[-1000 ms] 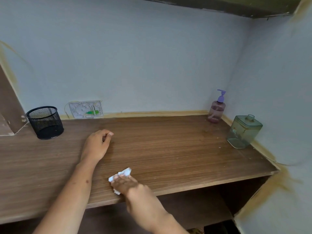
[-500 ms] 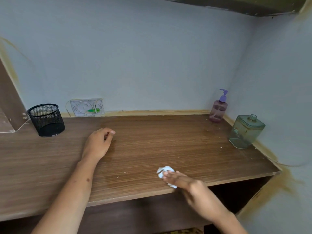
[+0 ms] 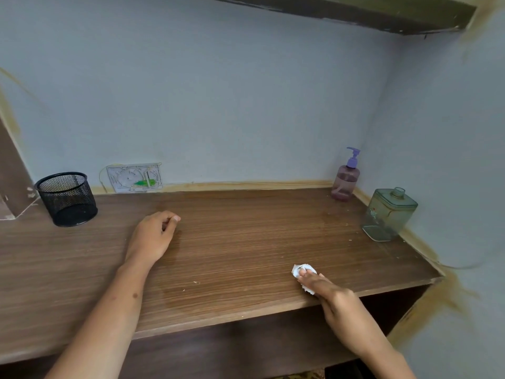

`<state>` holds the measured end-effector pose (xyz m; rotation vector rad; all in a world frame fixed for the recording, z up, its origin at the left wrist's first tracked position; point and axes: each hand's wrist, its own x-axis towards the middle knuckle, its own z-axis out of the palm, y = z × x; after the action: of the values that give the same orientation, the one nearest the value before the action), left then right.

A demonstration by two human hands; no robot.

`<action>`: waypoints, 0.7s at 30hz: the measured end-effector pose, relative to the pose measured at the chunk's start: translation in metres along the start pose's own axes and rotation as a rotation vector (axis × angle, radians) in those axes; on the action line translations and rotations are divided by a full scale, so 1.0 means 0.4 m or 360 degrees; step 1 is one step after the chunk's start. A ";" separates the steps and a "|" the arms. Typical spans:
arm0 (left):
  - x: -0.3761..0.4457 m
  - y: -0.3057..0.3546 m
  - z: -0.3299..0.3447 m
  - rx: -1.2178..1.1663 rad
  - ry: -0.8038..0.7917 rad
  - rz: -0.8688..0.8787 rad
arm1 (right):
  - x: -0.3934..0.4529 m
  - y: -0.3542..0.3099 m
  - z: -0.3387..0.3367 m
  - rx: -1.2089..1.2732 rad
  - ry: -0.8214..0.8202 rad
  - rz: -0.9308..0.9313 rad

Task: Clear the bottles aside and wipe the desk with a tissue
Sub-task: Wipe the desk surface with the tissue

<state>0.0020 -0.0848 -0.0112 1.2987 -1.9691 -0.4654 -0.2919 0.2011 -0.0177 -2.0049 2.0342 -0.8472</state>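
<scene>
my right hand (image 3: pixel 329 292) lies flat over a crumpled white tissue (image 3: pixel 302 272) near the front edge of the brown wood-grain desk (image 3: pixel 246 242), toward its right front corner. the fingers are stretched out and pressing down, not curled around it, so the tissue is pinned between my fingertips and the board. i judge that is because wiping needs pressure spread over the wad. the wad is bunched, its longer side running roughly from the front edge inward to the back left, with a white bit sticking out beyond my fingertips.

further in, my left hand (image 3: pixel 153 236) rests on the desk left of the middle, loosely curled with nothing in it. it seems to steady me while the other hand works.

a few pale crumbs (image 3: pixel 195 282) lie between the two hands, so the wiping looks unfinished.

at the far right corner stands a pinkish translucent pump bottle with a purple nozzle (image 3: pixel 345 179), upright, the nozzle pointing left. just ahead of it along the right edge stands a square greenish clear bottle (image 3: pixel 389 214), also upright. both sit out of the wiping path. a black mesh pen cup (image 3: pixel 67 198) stands at the back left.
</scene>
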 end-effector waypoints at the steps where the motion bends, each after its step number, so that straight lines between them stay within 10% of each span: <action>1: 0.001 -0.002 0.000 0.0002 -0.0009 0.0001 | -0.001 -0.004 0.010 -0.0022 0.0013 0.0025; 14: 0.003 -0.010 0.002 -0.0057 -0.0021 -0.0020 | 0.084 -0.287 0.155 0.0136 -0.0505 -0.0153; 21: 0.000 -0.005 -0.001 -0.0056 -0.0021 -0.0019 | 0.172 -0.346 0.116 0.1404 -0.0309 0.0170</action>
<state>0.0034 -0.0857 -0.0120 1.2895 -1.9563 -0.5131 -0.1552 0.1305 0.0309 -1.3911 1.2874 -1.1874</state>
